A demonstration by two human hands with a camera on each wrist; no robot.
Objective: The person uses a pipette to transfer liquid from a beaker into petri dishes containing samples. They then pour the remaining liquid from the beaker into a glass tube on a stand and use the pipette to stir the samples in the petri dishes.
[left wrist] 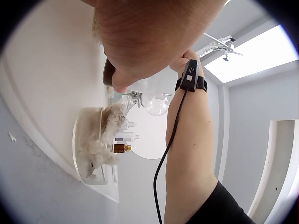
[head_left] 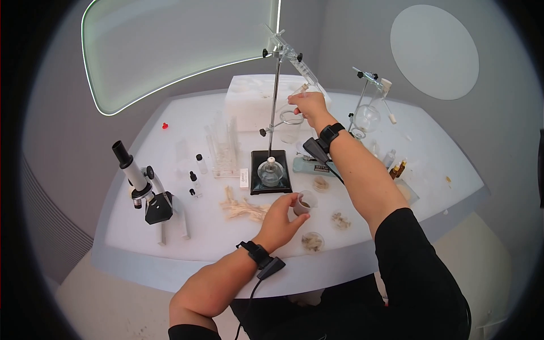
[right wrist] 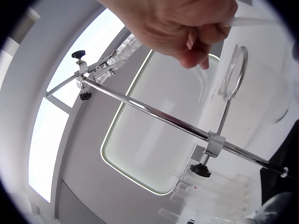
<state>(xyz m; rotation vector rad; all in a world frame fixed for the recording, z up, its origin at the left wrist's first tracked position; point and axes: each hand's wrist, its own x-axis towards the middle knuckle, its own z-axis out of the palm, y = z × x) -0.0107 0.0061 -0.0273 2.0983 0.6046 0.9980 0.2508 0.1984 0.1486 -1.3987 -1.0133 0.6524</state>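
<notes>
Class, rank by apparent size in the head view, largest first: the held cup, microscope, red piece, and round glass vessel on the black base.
1. Microscope
2. Round glass vessel and held cup: too alike to rank
3. Red piece

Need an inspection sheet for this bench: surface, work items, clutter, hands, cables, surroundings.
Surface: white table, small yellowish spot or scrap toward its right edge.
Work items: cup with brown contents; thin pale item, type unclear; metal stand with ring.
Clutter: microscope, small red item, black-capped bottle, dish of pale fibres.
Hands: left hand grips the cup; right hand pinches the thin pale item near the ring.
Cables: left wrist cable hangs at the table's near edge; right wrist cable hangs by the forearm.
Surroundings: grey wall, bright-edged panel; other people: nothing seen.
</notes>
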